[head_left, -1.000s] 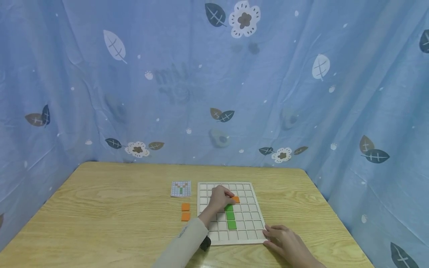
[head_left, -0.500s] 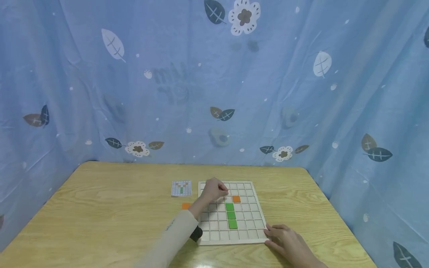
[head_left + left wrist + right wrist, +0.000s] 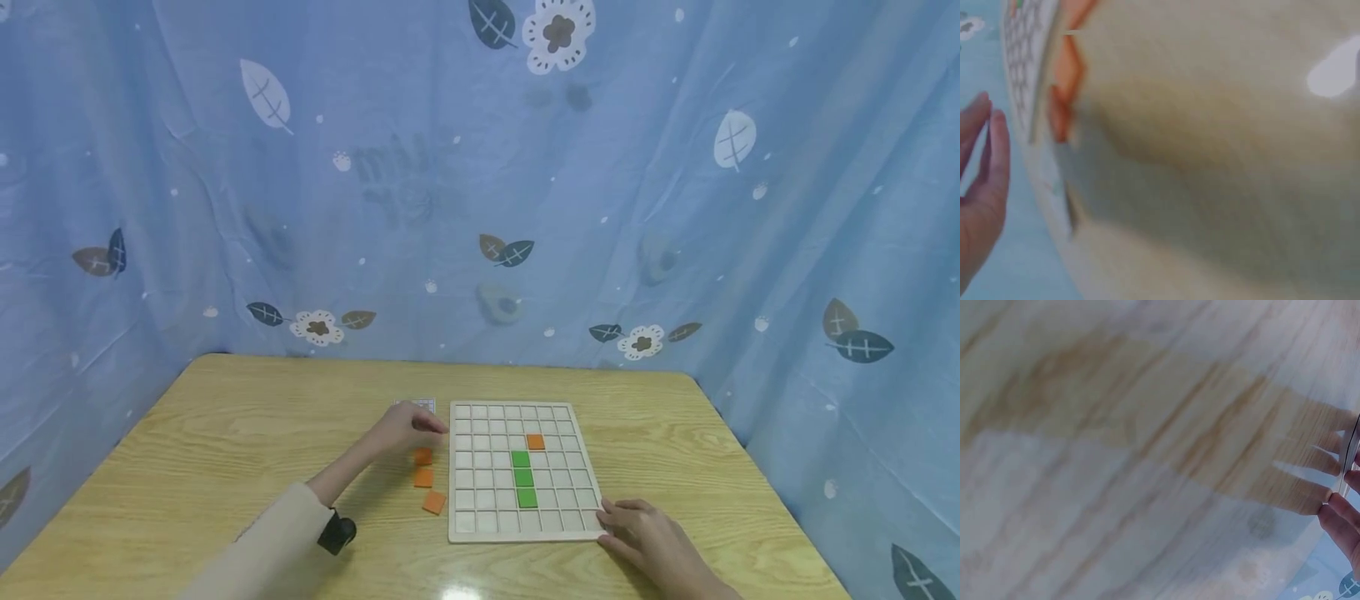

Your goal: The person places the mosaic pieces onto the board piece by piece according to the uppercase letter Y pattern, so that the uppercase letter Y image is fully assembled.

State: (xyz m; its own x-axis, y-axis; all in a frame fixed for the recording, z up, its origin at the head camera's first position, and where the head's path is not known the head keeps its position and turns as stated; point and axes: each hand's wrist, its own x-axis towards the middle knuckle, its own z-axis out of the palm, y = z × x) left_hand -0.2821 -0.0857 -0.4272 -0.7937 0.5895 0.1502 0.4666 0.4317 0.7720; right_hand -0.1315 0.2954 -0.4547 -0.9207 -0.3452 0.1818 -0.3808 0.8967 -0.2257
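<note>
Through the head camera I see my left hand (image 3: 408, 427) raised over the table, fingers nearly straight, only a narrow gap between the tips, nothing visible held. Just below it, three loose orange tiles (image 3: 423, 477) lie in a rough column, the nearest one turned askew. My right hand (image 3: 647, 533) touches the near right corner of a pale grid board (image 3: 483, 498), fingers relaxed against its edge. On the board, three green tiles (image 3: 523, 477) fill a column of adjoining squares; one placed orange tile (image 3: 536, 442) sits diagonally beyond the farthest, to its right. Behind my left hand, a small card (image 3: 426, 404) is partly hidden. The wooden table (image 3: 652, 442) meets a blue leaf-and-flower curtain (image 3: 420, 167).
</note>
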